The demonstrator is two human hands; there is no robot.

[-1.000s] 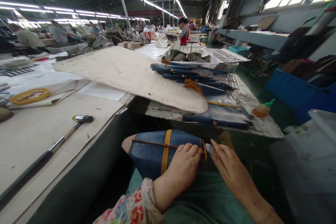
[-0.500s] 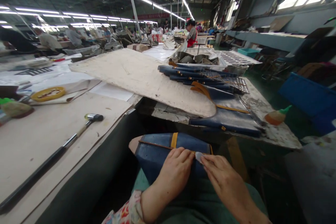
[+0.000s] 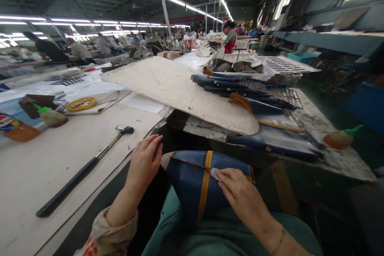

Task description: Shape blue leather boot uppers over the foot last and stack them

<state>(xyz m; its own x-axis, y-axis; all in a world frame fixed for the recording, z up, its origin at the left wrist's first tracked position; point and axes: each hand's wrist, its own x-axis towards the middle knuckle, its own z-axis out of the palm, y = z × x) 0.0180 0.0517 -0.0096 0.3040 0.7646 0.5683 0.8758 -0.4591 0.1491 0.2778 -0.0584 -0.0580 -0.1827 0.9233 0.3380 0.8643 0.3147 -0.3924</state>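
Across my lap, over green cloth, lies a blue leather-like piece (image 3: pixel 186 180) with a mustard strap (image 3: pixel 204 192) down its middle and a thin brown seam. A pale rounded end of something shows at its left tip. My right hand (image 3: pixel 238 188) pinches a small whitish translucent piece (image 3: pixel 214 173), its tip at the seam just right of the strap. My left hand (image 3: pixel 145 162) is raised off the blue piece, left of its tip, fingers loosely bent and thumb apart, with nothing visible in it. A black-handled hammer (image 3: pixel 90 168) lies on the table to its left.
A large pale board (image 3: pixel 174 88) juts over the table edge. Stacked blue pieces (image 3: pixel 240 88) lie on its right. Green-capped bottles (image 3: pixel 49 117), an orange-filled bottle (image 3: pixel 340 139) and a yellow tape roll (image 3: pixel 81 104) lie around. A person in red (image 3: pixel 230 38) works farther back.
My left hand has lifted off the blue piece and moved left. The whitish piece in my right hand now sits beside the strap, which shows along more of its length. The view has shifted left.
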